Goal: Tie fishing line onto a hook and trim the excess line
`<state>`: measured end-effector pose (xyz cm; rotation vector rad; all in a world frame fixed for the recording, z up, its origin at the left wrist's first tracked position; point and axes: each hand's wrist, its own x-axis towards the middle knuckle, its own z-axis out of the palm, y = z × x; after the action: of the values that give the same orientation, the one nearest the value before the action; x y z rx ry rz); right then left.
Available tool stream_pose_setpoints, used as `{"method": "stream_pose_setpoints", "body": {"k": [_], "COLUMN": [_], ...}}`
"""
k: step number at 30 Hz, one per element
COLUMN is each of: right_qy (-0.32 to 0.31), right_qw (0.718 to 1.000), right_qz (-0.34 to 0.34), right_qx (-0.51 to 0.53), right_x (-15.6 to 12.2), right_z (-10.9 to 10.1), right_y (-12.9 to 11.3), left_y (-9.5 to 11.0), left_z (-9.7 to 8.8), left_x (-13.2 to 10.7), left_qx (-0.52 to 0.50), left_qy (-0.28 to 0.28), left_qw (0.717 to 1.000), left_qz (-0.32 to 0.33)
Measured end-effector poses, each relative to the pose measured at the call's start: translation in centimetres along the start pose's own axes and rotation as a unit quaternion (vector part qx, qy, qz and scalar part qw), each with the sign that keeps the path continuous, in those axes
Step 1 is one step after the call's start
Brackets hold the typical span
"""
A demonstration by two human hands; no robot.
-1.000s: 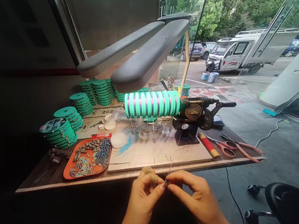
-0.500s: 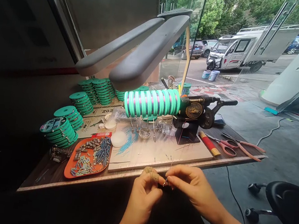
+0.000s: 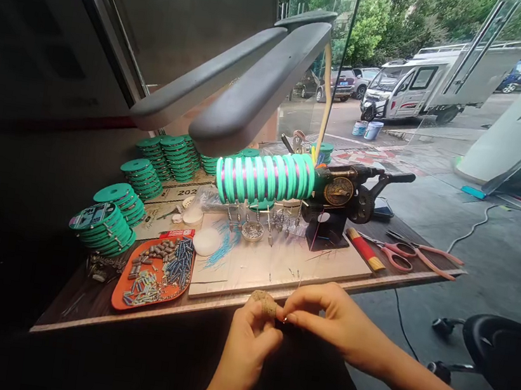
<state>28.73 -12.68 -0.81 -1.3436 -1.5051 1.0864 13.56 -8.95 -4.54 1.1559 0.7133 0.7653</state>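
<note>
Wooden boards are forming the bench [image 3: 82,306], which is being crowded by stacks of green spools [image 3: 102,228], an orange tray [image 3: 115,299] of small tubes, a pale board [image 3: 280,265], pink scissors [image 3: 396,254] and a winder [image 3: 337,195] loaded with green reels [image 3: 265,179]. A grey lamp [image 3: 250,91] is being held over the work. The room is being closed off behind by glass, a white van [image 3: 413,90] showing outside. Just off the bench's near edge, the left hand [image 3: 245,346] and right hand [image 3: 334,323] are being kept together, both pinched on a small piece [image 3: 283,318], too tiny to be identified.
</note>
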Motion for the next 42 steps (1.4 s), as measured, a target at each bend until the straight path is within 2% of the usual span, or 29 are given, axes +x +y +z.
{"method": "stream_pose_setpoints", "body": {"k": [12, 18, 23, 25, 28, 30, 33, 36, 42], "right_qy": [0.006, 0.085, 0.038, 0.050, 0.098, 0.169, 0.255, 0.257, 0.258], "right_qw": [0.999, 0.996, 0.992, 0.990, 0.993, 0.984, 0.932, 0.899, 0.901], "right_qz": [-0.021, -0.010, 0.019, 0.028, 0.028, -0.024, -0.153, -0.213, -0.208], "right_qx": [-0.029, 0.032, 0.116, 0.127, 0.060, -0.045, -0.208, -0.282, -0.279], "right_x": [0.0, -1.1, -2.0, -2.1, -2.1, -2.0, -1.4, -0.8, -0.6], "right_z": [0.1, 0.8, 2.6, 3.1, 2.9, 2.0, 0.5, -0.3, -0.1], "right_y": [0.0, 1.7, 3.0, 3.1, 2.8, 2.5, 2.2, 2.1, 2.1], "left_y": [0.0, 0.8, 0.9, 0.8, 0.4, 0.0, -0.4, -0.5, -0.1], "left_z": [0.1, 0.6, 1.0, 0.9, 0.5, 0.1, -0.1, -0.2, 0.0], "left_x": [0.2, -0.2, -0.4, -0.4, -0.2, 0.0, 0.2, 0.4, 0.3], "left_qx": [-0.067, -0.100, -0.126, -0.123, -0.084, -0.043, 0.008, 0.033, 0.074], "left_qy": [-0.006, 0.037, 0.033, 0.025, 0.029, 0.030, 0.029, 0.026, 0.023], "left_qw": [0.997, 0.988, 0.985, 0.987, 0.993, 0.997, 0.999, 0.999, 0.997], "left_qz": [-0.048, -0.109, -0.112, -0.102, -0.081, -0.058, -0.037, -0.029, -0.002]}}
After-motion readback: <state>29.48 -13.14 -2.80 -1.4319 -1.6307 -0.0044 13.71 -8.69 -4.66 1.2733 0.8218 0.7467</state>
